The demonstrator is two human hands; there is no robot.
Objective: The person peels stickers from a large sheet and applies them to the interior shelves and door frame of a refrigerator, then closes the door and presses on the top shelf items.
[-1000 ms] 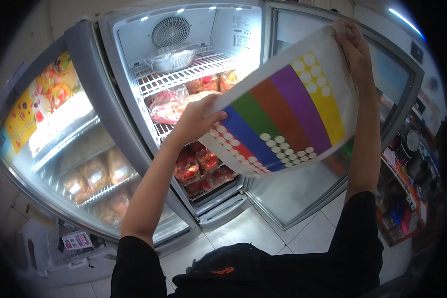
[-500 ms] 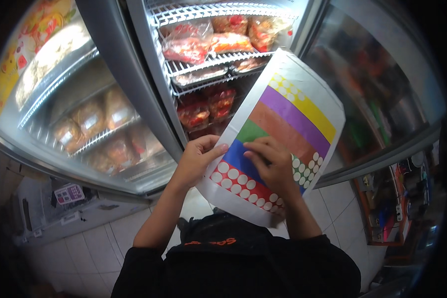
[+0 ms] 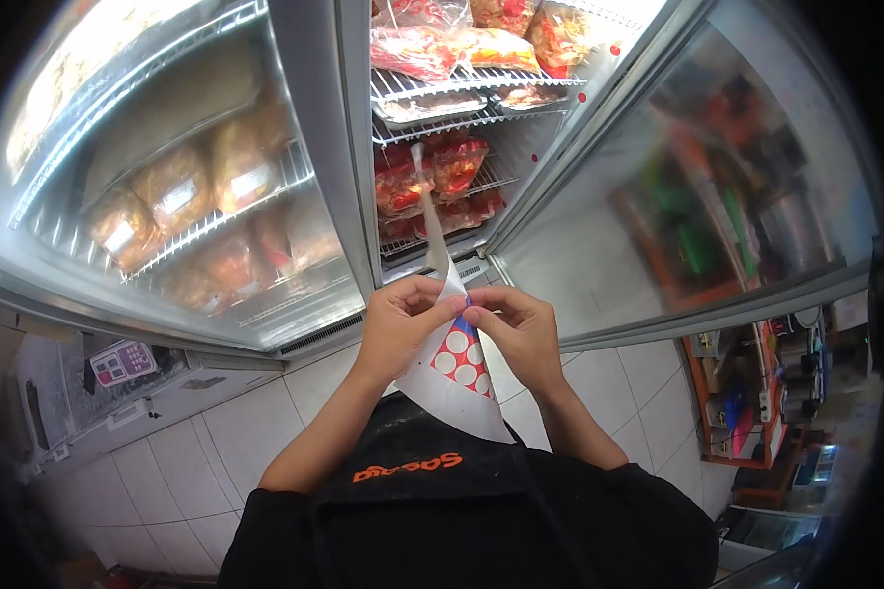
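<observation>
In front of my chest is a sheet of round stickers [image 3: 459, 363], bent and seen nearly edge-on. White circles show in its red band, and a strip of blue sits at my fingertips. My left hand [image 3: 399, 319] is closed on the sheet, thumb on its near side. Thumb and forefinger of my right hand [image 3: 518, 329] pinch at the blue band, right beside my left thumb; whether a loose sticker is between them is hidden. The sheet's far end points up towards packed red meat [image 3: 462, 167] inside the open fridge.
Wire shelves [image 3: 521, 116] hold bagged meat and trays. Red dots [image 3: 582, 98] mark the fridge's inner wall. An open glass door [image 3: 599, 265] stands at right; another glass door [image 3: 216, 98] at left covers packaged food. Beyond the right door is an orange-edged shelf unit [image 3: 746, 393] above floor tiles [image 3: 629, 378].
The sheet has turned from facing me broadly to nearly edge-on and bent. My right hand has moved in beside my left, and the view has shifted, showing more of the fridge's inner wall.
</observation>
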